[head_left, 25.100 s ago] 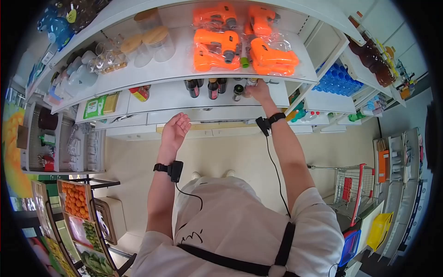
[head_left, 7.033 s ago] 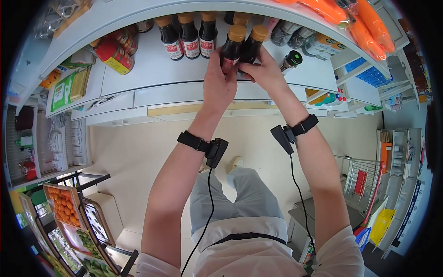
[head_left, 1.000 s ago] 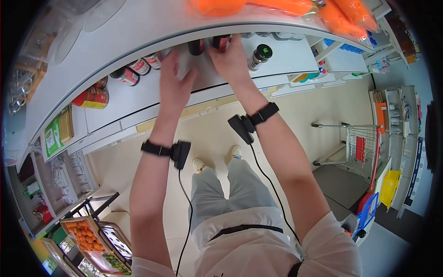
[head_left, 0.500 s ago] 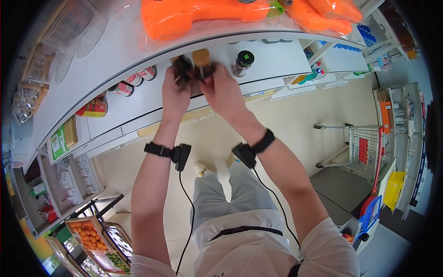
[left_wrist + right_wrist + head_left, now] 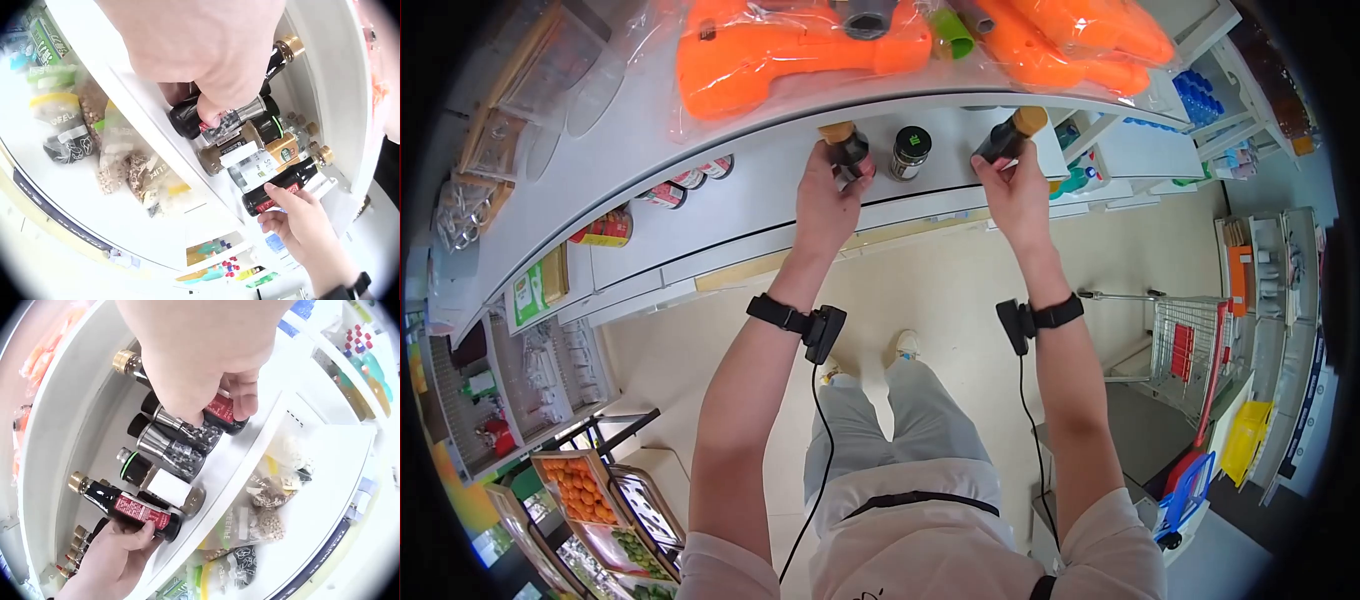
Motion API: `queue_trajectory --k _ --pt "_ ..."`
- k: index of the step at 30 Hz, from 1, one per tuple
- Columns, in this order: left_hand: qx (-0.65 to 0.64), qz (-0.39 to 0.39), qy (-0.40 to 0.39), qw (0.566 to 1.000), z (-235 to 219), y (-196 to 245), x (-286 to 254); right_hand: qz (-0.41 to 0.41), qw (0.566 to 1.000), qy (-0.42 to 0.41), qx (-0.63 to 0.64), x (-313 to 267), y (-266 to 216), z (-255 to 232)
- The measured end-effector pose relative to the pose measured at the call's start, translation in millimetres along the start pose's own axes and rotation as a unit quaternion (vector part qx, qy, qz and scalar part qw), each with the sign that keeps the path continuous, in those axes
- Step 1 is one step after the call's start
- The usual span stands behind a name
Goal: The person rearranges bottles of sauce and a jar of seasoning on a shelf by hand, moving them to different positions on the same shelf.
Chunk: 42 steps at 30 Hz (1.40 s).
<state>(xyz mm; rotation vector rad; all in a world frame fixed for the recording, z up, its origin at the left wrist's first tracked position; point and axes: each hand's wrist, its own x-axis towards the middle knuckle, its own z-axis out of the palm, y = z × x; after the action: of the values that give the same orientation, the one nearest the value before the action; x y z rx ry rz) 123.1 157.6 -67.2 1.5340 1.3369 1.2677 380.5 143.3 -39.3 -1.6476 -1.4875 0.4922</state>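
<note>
- The left hand (image 5: 825, 195) grips a dark glass sauce bottle with a gold cap and red label (image 5: 846, 150), fingers curled round its lower body, at the front edge of the white shop shelf (image 5: 730, 200).
- The right hand (image 5: 1015, 190) grips a second dark sauce bottle with a gold cap (image 5: 1008, 135), tilted, further right along the same shelf and well apart from the first.
- Between the two hands stands a jar with a black and green lid (image 5: 911, 152), just beside the left hand's bottle.
- In the right wrist view, two pepper grinders with steel collars (image 5: 178, 447) lie next to the bottle under the right hand.
- On the shelf above lie orange plastic toy drills in clear bags (image 5: 800, 45).
- On the shelf below, seen from the left wrist, lie clear bags of beans and grains (image 5: 125, 162).
- Red tins (image 5: 605, 228) stand further left on the shelf.
- The floor (image 5: 940, 290) is pale beige; a wire shopping trolley with red trim (image 5: 1185, 345) stands to the right.
</note>
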Motion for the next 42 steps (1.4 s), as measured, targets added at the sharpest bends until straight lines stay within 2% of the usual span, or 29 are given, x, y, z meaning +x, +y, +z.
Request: queue_trajectory --k 6,11,16,18,19,20,22,24,26,28,33,35,38,39,41,42 --pt "0.063 -0.008 -0.008 0.998 12.8 13.1 1.5 0.005 1.000 -0.016 0.010 20.7 13.0 6.2" --pt "0.062 0.002 -0.007 0.998 18.2 -3.2 1.9 0.011 0.999 -0.026 -0.025 25.4 11.9 8.5" --pt "0.081 0.002 -0.015 0.997 4.9 2.4 2.1 0.017 0.999 -0.026 -0.013 26.0 21.0 10.6" --pt "0.060 0.031 0.081 0.994 -2.0 -8.8 7.7 0.011 0.999 -0.030 0.009 24.1 26.9 11.0" --pt "0.048 0.045 0.128 0.990 -6.9 -7.4 12.9 0.012 0.999 -0.031 0.010 19.3 29.2 10.5" --pt "0.049 0.044 0.127 0.990 -13.2 -6.7 21.9 0.017 1.000 -0.010 0.006 10.5 31.7 7.9" --pt "0.099 0.116 0.132 0.979 -29.3 -7.3 49.0 0.029 0.999 0.031 -0.006 -12.0 36.4 -1.8" --pt "0.289 0.136 0.140 0.937 -37.6 -37.7 74.5 0.023 1.000 0.007 -0.005 -45.9 36.8 -11.2" --pt "0.204 0.142 0.132 0.960 -41.3 -60.6 105.6 0.006 1.000 -0.011 0.000 -74.9 27.9 -17.8" --pt "0.197 0.147 0.116 0.962 -41.8 -77.7 118.0 0.072 0.995 -0.060 0.037 -105.4 15.5 -24.0" --pt "0.189 0.160 0.036 0.968 -57.9 -117.6 127.7 0.096 0.991 -0.093 0.025 -152.8 23.4 -34.3" --pt "0.190 0.160 0.028 0.968 -61.1 -104.2 122.1 0.110 0.989 -0.094 0.024 -162.0 27.6 -38.1" --pt "0.312 0.185 0.048 0.931 -38.1 -67.0 96.9 0.120 0.987 -0.101 0.021 -172.4 32.9 -41.8" --pt "0.313 0.184 0.054 0.930 -33.2 -56.2 91.5 0.128 0.986 -0.104 0.018 -174.5 34.0 -42.7" --pt "0.232 0.141 -0.008 0.962 -26.5 -37.3 82.4 0.121 0.987 -0.107 0.018 -177.7 35.9 -43.9" --pt "0.232 0.141 -0.004 0.962 -25.3 -33.3 78.5 0.121 0.987 -0.107 0.018 -179.4 36.5 -45.1"
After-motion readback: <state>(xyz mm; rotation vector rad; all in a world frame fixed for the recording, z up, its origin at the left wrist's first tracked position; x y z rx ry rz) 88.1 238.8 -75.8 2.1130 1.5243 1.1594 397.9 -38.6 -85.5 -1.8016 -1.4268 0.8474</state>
